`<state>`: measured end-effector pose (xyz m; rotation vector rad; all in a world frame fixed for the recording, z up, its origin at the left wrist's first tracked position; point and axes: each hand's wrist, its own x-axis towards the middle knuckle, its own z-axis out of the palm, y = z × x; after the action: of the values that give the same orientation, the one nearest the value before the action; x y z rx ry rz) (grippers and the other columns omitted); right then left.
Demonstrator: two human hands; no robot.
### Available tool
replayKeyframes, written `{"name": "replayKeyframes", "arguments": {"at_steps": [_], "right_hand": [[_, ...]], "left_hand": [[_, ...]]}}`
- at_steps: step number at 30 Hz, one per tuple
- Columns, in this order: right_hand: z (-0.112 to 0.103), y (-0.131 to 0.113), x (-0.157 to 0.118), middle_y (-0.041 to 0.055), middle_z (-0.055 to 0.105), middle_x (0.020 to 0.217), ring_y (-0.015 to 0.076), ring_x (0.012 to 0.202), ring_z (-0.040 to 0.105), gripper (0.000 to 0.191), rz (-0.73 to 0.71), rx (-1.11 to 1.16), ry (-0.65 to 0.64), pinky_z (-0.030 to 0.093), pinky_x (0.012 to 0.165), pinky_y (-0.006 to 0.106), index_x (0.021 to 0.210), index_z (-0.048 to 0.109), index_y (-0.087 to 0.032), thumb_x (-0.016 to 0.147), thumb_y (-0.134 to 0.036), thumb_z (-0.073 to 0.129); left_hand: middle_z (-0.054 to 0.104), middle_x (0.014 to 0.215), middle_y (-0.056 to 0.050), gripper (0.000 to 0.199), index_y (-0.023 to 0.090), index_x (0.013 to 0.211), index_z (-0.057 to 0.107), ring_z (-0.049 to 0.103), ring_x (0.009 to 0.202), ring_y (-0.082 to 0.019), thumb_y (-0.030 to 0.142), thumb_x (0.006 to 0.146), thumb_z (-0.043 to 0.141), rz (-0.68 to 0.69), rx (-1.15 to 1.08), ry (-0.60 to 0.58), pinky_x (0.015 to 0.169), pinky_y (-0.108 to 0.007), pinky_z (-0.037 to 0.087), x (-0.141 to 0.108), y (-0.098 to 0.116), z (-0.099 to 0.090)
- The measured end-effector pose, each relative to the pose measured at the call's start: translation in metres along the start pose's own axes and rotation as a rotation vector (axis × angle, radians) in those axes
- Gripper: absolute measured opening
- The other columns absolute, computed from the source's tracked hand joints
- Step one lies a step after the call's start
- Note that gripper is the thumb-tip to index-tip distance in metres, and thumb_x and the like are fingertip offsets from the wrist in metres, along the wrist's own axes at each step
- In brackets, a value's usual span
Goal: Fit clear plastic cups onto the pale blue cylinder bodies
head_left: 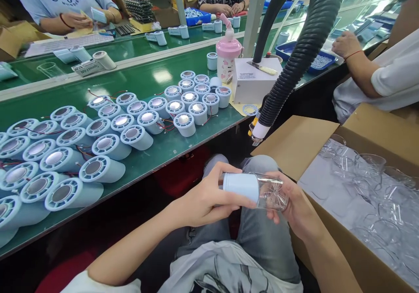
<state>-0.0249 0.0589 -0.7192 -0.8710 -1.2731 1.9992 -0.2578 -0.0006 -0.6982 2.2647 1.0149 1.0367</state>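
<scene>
Pale-blue cylinder [241, 187] between left hand [207, 192], gripping it, and right hand [295, 202], gripping clear cup [272, 192].

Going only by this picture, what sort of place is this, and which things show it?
Probably a factory assembly line: many matching pale-blue housings on a long green bench, and a carton of clear cups.

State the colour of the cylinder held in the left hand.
Light blue: the cylinder shows best in the head view, the only one.
</scene>
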Motion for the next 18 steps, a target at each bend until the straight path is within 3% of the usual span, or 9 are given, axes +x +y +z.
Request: {"name": "replayKeyframes", "arguments": {"at_steps": [5,14,18], "right_hand": [[0.0004,0.0014,-0.0009,-0.0008,0.066,0.072,0.0119,0.049,0.062,0.046,0.021,-0.012,-0.002,0.05,0.04,0.018,0.108,0.054,-0.02,0.085,-0.06,0.059],[0.003,0.0002,-0.0019,0.0004,0.066,0.073,0.0126,0.049,0.062,0.046,0.036,-0.007,0.028,0.05,0.041,0.02,0.106,0.056,-0.02,0.083,-0.059,0.062],[0.0073,-0.003,-0.0031,0.0001,0.066,0.073,0.0128,0.048,0.061,0.049,0.035,0.0,0.037,0.049,0.04,0.021,0.106,0.056,-0.02,0.08,-0.061,0.063]], "left_hand": [[0.039,0.113,-0.008,0.033,0.027,0.127,0.057,0.046,0.11,-0.019,0.033,0.096,0.05,-0.033,-0.024,-0.003,0.092,-0.03,0.05,-0.0043,-0.0031,0.0023],[0.038,0.12,-0.008,0.024,0.028,0.107,0.069,0.045,0.11,-0.02,0.027,0.096,0.048,-0.003,-0.044,-0.033,0.087,-0.028,0.05,-0.0061,0.0004,0.0005],[0.04,0.116,-0.009,0.027,0.028,0.117,0.063,0.046,0.11,-0.021,0.034,0.096,0.049,-0.036,-0.05,0.007,0.089,-0.032,0.05,-0.0064,0.0002,0.0023]]}}
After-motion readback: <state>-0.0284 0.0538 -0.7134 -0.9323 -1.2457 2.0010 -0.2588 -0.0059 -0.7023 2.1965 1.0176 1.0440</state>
